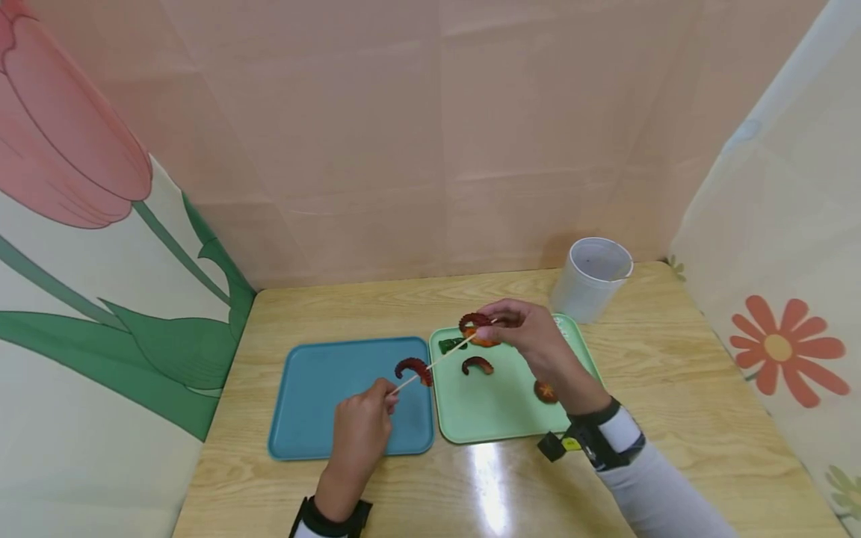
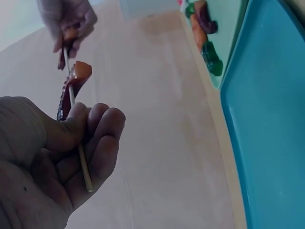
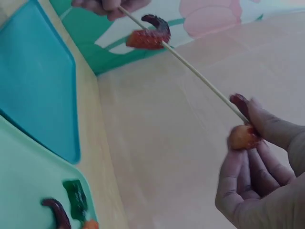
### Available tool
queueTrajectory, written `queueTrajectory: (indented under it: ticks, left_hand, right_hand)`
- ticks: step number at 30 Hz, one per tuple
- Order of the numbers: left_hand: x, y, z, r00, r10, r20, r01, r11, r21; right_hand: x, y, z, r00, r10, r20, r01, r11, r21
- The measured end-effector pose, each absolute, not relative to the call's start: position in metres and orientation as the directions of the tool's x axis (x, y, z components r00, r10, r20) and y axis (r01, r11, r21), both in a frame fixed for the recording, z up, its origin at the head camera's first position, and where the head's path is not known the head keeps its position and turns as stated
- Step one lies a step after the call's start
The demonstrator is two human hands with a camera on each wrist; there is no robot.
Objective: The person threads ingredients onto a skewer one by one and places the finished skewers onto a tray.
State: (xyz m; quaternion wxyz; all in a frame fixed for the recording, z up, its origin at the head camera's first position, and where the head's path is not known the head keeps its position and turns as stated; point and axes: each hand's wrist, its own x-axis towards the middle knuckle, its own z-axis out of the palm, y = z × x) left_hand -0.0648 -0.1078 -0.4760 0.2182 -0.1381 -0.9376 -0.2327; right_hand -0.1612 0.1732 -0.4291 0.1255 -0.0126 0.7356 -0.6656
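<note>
My left hand (image 1: 363, 422) pinches the lower end of a thin wooden skewer (image 3: 198, 74) between thumb and fingers. A dark red, curled octopus tentacle piece (image 1: 414, 369) is threaded on the skewer just beyond that hand. At the skewer's other end my right hand (image 1: 528, 329) holds a second tentacle piece (image 3: 244, 137), its orange cut end against the tip. In the head view the skewer slants up to the right, held above the trays. The left wrist view shows the skewer's butt end poking out below the left fingers.
A blue tray (image 1: 316, 403) lies on the left, beside a green tray (image 1: 498, 418). On the green tray are another tentacle piece (image 1: 477, 365), green pepper pieces (image 1: 451, 344), an orange piece (image 1: 486, 343) and a tomato slice (image 1: 545, 391). A white cup (image 1: 585, 291) stands behind it.
</note>
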Motion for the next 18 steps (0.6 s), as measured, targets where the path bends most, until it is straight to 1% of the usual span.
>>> queueTrajectory:
  ticks: [3,7,11,14,18]
  left_hand:
    - [-0.064,-0.108,-0.477,-0.865,0.152,0.479,0.361,0.851,0.382]
    - [-0.063,-0.108,-0.477,-0.845,0.142,0.515,0.374,0.846,0.381]
    - [-0.065,-0.101,-0.475,-0.827,0.161,0.539,0.41,0.829,0.381]
    - [-0.066,-0.096,-0.472,-0.83,0.163,0.534,0.416,0.819,0.396]
    - [-0.066,-0.095,-0.47,-0.844,0.138,0.519,0.389,0.823,0.413]
  right_hand:
    - [-0.159,0.171,-0.431,-0.969,-0.172,-0.18,0.171,0.067,-0.983]
    - [-0.155,0.164,-0.434,-0.971,-0.166,-0.173,0.17,0.031,-0.985]
    - [-0.148,0.146,-0.441,-0.956,-0.219,-0.197,0.197,0.024,-0.98]
    - [-0.143,0.133,-0.445,-0.947,-0.248,-0.203,0.209,0.006,-0.978]
    - [-0.141,0.126,-0.446,-0.955,-0.237,-0.181,0.191,-0.021,-0.981]
